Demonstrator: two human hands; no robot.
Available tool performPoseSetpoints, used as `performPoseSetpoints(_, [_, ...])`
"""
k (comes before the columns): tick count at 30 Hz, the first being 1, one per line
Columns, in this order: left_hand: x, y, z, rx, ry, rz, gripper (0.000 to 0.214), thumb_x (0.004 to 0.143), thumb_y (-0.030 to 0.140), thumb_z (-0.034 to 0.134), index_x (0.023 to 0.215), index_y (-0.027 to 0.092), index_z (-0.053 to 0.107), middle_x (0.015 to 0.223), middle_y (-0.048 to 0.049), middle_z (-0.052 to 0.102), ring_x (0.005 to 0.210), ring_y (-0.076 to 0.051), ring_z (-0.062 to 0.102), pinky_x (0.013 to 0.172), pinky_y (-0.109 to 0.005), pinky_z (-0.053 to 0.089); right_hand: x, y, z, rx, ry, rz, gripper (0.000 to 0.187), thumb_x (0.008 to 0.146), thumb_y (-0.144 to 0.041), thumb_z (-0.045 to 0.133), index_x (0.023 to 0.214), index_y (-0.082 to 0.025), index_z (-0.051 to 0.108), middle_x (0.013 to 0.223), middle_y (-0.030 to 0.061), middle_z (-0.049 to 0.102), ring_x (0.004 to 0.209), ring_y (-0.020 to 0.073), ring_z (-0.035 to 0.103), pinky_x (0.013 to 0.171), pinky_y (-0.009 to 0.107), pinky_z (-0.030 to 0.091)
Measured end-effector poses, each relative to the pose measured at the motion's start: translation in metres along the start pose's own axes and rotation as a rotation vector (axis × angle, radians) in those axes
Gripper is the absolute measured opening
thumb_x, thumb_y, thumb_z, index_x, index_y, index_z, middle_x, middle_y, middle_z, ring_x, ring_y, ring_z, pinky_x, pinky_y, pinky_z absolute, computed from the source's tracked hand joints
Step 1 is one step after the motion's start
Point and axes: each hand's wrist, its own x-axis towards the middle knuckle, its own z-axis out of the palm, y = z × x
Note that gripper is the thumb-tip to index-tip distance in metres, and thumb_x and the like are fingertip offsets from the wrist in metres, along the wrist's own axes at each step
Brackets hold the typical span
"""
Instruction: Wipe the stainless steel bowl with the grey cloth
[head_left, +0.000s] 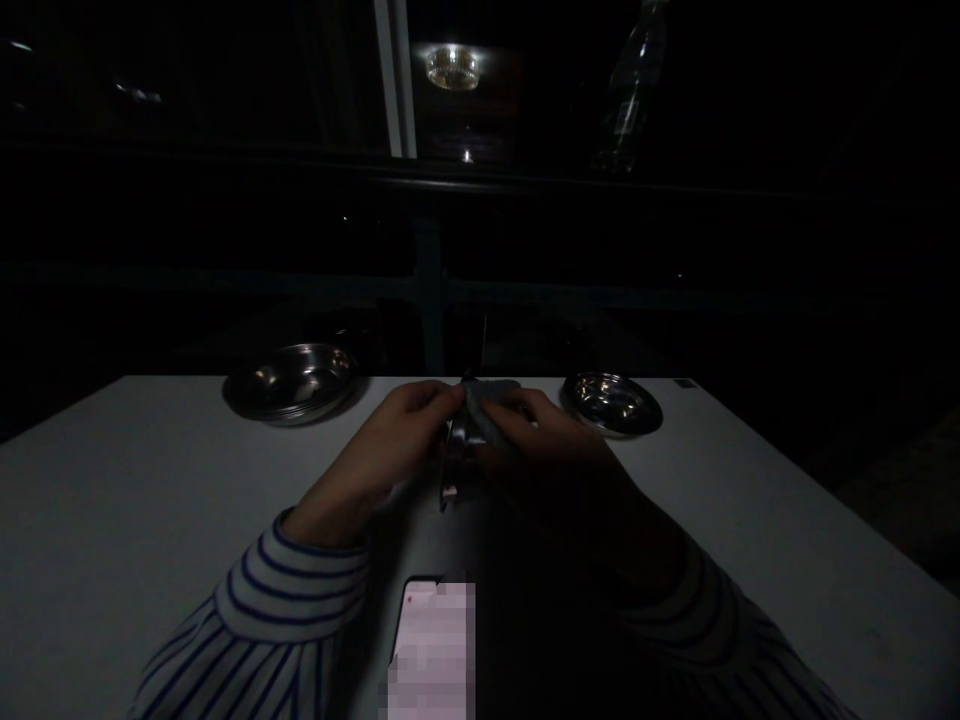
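My left hand [394, 435] is closed on the rim of a shiny metal dish [459, 455], which is tilted up almost edge-on above the table. My right hand [551, 440] is closed around a grey cloth [486, 415] and presses it against the dish near its upper edge. Both hands meet close together at the middle of the table. Deep shadow covers the right hand and forearm, and most of the dish is hidden behind the fingers and cloth.
On the white table [165, 500], a stack of metal bowls [292, 385] stands at the far left, and a smaller metal bowl [613, 403] at the far right. A lit phone [431, 650] lies at the near edge. Beyond, a plastic bottle [630, 95] stands in the dark.
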Motion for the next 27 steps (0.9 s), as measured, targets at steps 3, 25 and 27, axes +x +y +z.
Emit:
performPoseSetpoints(3, [0.001,-0.001,-0.002,-0.070,0.042,-0.005,0.029,0.077,0.041,0.053,0.069,0.014,0.060,0.060,0.0020,0.055,0.057,-0.011,0.051,0.053,-0.022,0.038,0.001,-0.001,0.001,-0.007,0.000,-0.028,0.042,0.091,-0.036,0.036,0.127,-0.019,0.049,0.117,0.0139,0.054,0.091,0.0212,0.055,0.065,0.030,0.046])
performPoseSetpoints(25, [-0.025,0.000,-0.004,-0.573,0.093,-0.132,0.016,0.078,0.029,0.059,0.076,0.015,0.066,0.068,-0.0007,0.065,0.060,-0.010,0.056,0.056,-0.020,0.044,0.003,-0.019,0.010,0.092,0.133,-0.190,0.042,0.092,-0.034,0.036,0.128,-0.014,0.045,0.134,0.0084,0.047,0.123,0.0217,0.037,0.091,0.039,0.034])
performPoseSetpoints(27, [-0.028,-0.003,-0.007,-0.591,0.114,-0.168,0.015,0.077,0.029,0.059,0.073,0.016,0.065,0.067,0.0002,0.065,0.059,-0.009,0.055,0.054,-0.020,0.044,0.002,-0.022,0.013,0.093,0.142,-0.213,0.043,0.092,-0.034,0.038,0.129,-0.013,0.044,0.134,0.0086,0.047,0.123,0.0218,0.037,0.090,0.039,0.035])
